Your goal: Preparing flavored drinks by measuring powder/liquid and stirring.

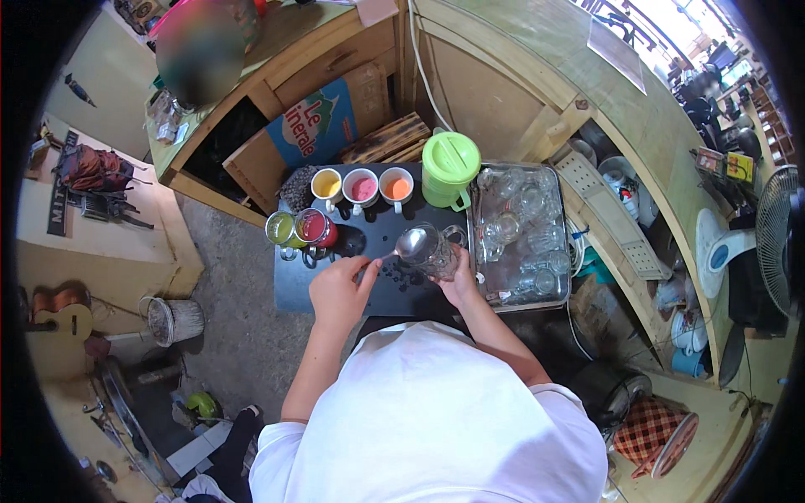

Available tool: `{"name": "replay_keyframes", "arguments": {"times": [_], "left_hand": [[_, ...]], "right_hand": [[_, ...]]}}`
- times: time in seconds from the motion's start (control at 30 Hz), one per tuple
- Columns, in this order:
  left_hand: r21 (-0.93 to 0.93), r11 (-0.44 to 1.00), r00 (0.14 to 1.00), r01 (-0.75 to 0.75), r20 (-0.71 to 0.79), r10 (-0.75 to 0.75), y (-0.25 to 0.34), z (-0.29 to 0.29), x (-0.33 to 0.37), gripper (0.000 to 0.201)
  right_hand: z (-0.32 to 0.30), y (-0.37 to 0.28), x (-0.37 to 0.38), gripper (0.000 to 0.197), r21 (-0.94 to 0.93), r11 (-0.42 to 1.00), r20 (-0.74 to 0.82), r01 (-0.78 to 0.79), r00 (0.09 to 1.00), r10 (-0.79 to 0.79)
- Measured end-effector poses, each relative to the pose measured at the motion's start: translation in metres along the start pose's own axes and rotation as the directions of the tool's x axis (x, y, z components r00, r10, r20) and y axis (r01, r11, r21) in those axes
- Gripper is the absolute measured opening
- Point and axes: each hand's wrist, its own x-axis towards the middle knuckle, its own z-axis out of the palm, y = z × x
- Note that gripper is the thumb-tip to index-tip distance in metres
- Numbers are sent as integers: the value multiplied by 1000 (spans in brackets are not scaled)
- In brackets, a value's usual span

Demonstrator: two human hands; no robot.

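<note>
My left hand (342, 289) pinches the handle of a metal spoon (410, 242). The spoon's bowl is at the mouth of a clear glass mug (434, 256); whether it dips inside I cannot tell. Fingers of my right hand (459, 281) wrap round the mug, which is tilted over the dark table (381, 298). Beyond the hands stand three white cups, with yellow (326, 184), pink (361, 187) and orange (396, 186) contents. To their left, one glass mug (281, 228) holds something green and another glass mug (316, 229) something red.
A lime-green lidded pitcher (450, 168) stands at the table's back right. Beside it, a metal tray (511, 295) holds several clear glass mugs (503, 228). Wooden counters (537, 84) border the far side and right. A white bucket (175, 321) stands on the floor left.
</note>
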Motion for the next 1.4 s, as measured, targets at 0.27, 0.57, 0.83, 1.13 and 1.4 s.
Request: {"name": "replay_keyframes", "arguments": {"times": [0.27,0.57,0.83,1.13,1.4], "left_hand": [[193,972,956,-130,284,71,-12,13,19,14],[-185,983,977,-18,207,57,-8,28,27,14],[-339,927,975,160,202,-95,-19,46,18,19],[-613,729,952,304,216,-216,-34,68,15,32],[-739,575,905,351,426,-5,-35,91,2,96]], "right_hand": [[-10,10,20,39,-130,991,-1,16,1000,-16],[7,7,22,39,-43,999,-29,31,999,-32],[-4,8,26,39,-24,999,9,30,1000,-30],[-6,7,32,41,-185,982,63,41,998,-29],[4,7,26,43,-191,980,250,52,968,-3]]}}
